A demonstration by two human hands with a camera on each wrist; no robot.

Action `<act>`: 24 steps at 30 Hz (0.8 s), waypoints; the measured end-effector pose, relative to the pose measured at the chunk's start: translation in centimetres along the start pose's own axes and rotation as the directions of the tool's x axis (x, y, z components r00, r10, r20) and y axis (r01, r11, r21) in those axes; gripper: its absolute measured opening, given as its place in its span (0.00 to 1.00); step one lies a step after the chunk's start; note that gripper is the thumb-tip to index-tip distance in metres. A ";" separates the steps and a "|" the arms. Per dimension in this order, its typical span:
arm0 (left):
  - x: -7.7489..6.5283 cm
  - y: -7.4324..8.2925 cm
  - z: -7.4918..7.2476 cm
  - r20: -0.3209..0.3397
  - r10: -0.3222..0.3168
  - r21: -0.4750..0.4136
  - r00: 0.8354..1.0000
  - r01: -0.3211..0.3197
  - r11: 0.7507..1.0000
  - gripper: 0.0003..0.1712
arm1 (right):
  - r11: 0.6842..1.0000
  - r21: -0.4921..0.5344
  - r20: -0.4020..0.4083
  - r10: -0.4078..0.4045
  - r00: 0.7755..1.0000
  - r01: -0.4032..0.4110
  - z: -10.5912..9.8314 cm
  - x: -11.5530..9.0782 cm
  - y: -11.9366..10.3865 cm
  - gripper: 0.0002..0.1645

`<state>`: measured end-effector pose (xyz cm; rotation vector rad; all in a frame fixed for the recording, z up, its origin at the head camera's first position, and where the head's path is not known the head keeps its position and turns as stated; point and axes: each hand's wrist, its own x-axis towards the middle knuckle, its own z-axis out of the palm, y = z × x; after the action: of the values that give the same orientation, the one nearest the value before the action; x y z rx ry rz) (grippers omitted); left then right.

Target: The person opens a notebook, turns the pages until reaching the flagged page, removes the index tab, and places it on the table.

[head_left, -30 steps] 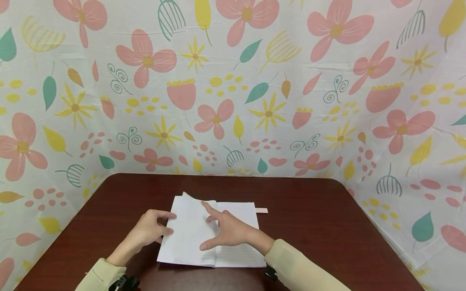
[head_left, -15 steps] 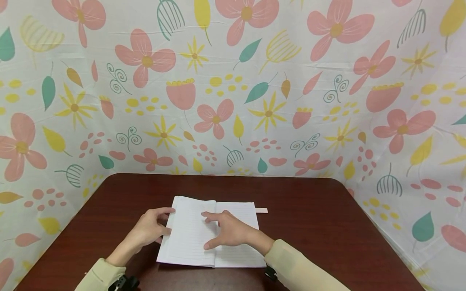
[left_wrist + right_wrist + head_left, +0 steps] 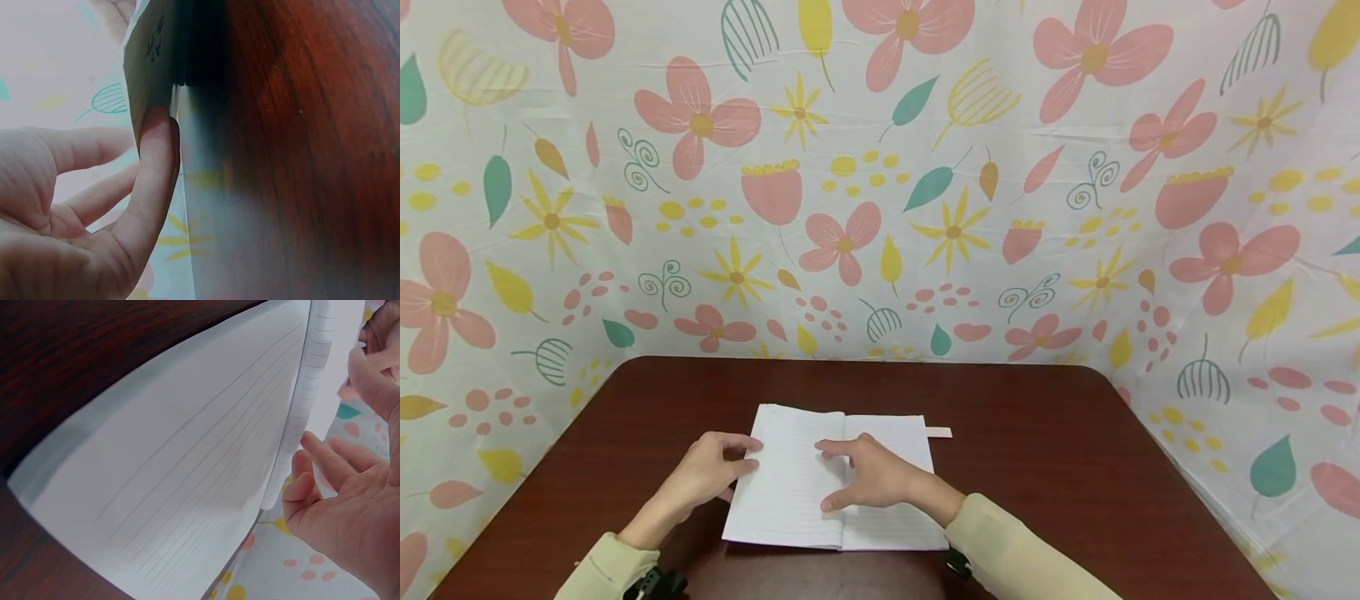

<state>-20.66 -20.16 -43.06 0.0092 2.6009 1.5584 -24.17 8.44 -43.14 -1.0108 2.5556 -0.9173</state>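
An open notebook (image 3: pixel 790 508) with lined white pages lies on the dark wooden table. My left hand (image 3: pixel 703 471) holds its left edge, thumb and index finger over the page. In the left wrist view, a finger of the left hand (image 3: pixel 140 206) lies against the cover's underside, where small handwriting shows. Over the left page near the spine is my right hand (image 3: pixel 883 477), thumb and index finger spread apart. In the right wrist view, the right hand (image 3: pixel 350 500) has some fingers slightly bent by the far page; whether they touch the paper I cannot tell.
A narrow pale strip (image 3: pixel 939 433) sticks out from the notebook's right edge near the top. The reddish-brown table (image 3: pixel 1037 467) reaches back to a flower-printed cloth (image 3: pixel 880 167) hanging behind and at both sides.
A raised page corner at the top near the spine has come down flat. My left thumb has shifted upward along the left edge. The right hand has barely moved.
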 end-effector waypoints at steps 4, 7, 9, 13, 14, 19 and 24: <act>0.0 0.0 0.2 -0.003 0.009 -0.007 1.000 -0.009 1.000 0.24 | 1.000 0.001 -0.001 -0.005 1.000 0.005 0.0 0.0 0.1 0.48; 0.1 0.0 0.2 -0.004 0.012 -0.006 1.000 -0.012 1.000 0.26 | 1.000 0.000 0.000 -0.013 1.000 0.013 -0.2 -0.1 0.0 0.48; 0.1 0.0 0.3 -0.006 0.010 0.001 1.000 -0.010 1.000 0.25 | 1.000 0.000 -0.002 -0.021 1.000 0.021 -0.3 -0.2 -0.1 0.47; 0.1 0.1 0.3 -0.003 0.001 0.014 1.000 -0.001 1.000 0.25 | 0.999 0.012 -0.015 -0.043 0.999 0.043 -0.9 -0.7 -0.2 0.44; 0.1 0.1 0.3 -0.002 -0.002 0.015 1.000 0.002 1.000 0.25 | 0.999 0.017 -0.018 -0.046 0.999 0.047 -1.1 -0.9 -0.1 0.42; 0.1 0.1 0.2 -0.001 -0.007 0.020 1.000 0.007 1.000 0.25 | 0.999 0.024 -0.042 -0.046 0.998 0.047 -2.2 -2.2 0.5 0.39; 0.1 0.1 0.1 -0.003 -0.009 0.027 1.000 0.009 1.000 0.25 | 1.000 -0.001 -0.069 -0.021 0.997 0.021 -3.3 -3.9 1.9 0.39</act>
<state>-20.73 -20.03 -43.04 -0.0025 2.6209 1.5209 -23.72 13.68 -41.83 -1.0247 2.6064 -0.9734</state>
